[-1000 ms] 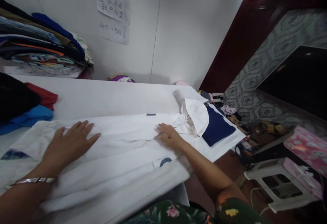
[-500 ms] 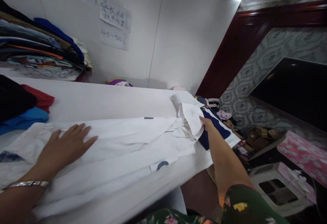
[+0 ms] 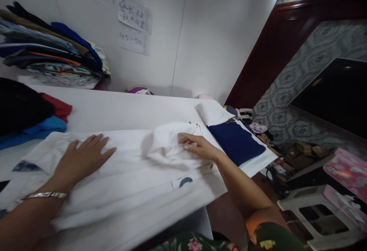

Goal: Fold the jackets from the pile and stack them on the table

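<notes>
A white garment [image 3: 123,182] lies stretched along the table, with a dark curved mark near its front edge. On its left part my left hand [image 3: 87,155] rests flat, fingers spread. At the right end, a bunched part of the garment is turned over toward the left. My right hand [image 3: 197,146] is at this loose fold, its thumb and fingers slightly bent and apart, touching the cloth. Just right of it lies a dark blue folded cloth [image 3: 237,142] with white material around it.
A tall pile of folded clothes [image 3: 57,56] stands at the back left. Black, red and blue clothing [image 3: 43,127] lies at the table's left. Paper notes [image 3: 134,25] hang on the wall. A white plastic stool [image 3: 304,201] and cardboard boxes [image 3: 298,153] are on the right.
My right hand has moved left, turning the garment's right end over onto its middle. More of the dark blue cloth now shows. My left hand still rests on the garment.
</notes>
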A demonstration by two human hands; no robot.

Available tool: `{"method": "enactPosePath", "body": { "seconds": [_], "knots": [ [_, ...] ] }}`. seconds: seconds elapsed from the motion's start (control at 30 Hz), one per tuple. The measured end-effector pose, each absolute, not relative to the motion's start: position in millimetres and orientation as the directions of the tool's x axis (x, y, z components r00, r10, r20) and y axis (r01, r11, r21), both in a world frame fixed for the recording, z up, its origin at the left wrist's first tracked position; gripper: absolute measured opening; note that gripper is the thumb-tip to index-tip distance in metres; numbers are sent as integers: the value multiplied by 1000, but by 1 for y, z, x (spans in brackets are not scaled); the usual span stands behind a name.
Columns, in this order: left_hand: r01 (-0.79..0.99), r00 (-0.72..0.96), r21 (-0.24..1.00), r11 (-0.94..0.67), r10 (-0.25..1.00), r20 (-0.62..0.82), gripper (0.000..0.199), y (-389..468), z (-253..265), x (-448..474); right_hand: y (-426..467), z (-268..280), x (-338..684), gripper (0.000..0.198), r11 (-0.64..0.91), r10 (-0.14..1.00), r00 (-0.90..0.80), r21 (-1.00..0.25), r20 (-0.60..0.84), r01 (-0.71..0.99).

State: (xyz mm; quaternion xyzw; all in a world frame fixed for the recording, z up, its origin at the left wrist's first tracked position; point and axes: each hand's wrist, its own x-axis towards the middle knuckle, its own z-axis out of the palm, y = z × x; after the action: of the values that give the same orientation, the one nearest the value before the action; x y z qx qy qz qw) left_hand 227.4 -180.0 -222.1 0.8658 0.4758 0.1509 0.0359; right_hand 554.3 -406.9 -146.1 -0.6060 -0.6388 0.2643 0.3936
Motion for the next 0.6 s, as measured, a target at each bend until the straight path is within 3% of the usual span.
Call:
{"method": "enactPosePath", "body": {
  "seconds": [0.1,0.17,0.27,0.4,0.6],
  "knots": [
    [817,565,15,-576,805,181,53,-176,-228,225,-413,-169,556,41,37,977,135,-762,163,647],
    [821,566,-12,-571,809,159,53,-174,-228,223,-422,-184,569,39,23,948,216,-729,233,684],
    [823,562,16,-568,817,131,54,-174,-219,224,-442,-205,589,40,-11,872,348,-698,344,716],
    [764,609,107,-636,766,205,56,-186,-199,246,-471,-230,606,47,-86,723,541,-721,430,687],
    [671,726,226,-706,688,-5,58,-222,-190,316,-486,-247,614,65,-211,638,744,-883,200,419]
  ]
}}
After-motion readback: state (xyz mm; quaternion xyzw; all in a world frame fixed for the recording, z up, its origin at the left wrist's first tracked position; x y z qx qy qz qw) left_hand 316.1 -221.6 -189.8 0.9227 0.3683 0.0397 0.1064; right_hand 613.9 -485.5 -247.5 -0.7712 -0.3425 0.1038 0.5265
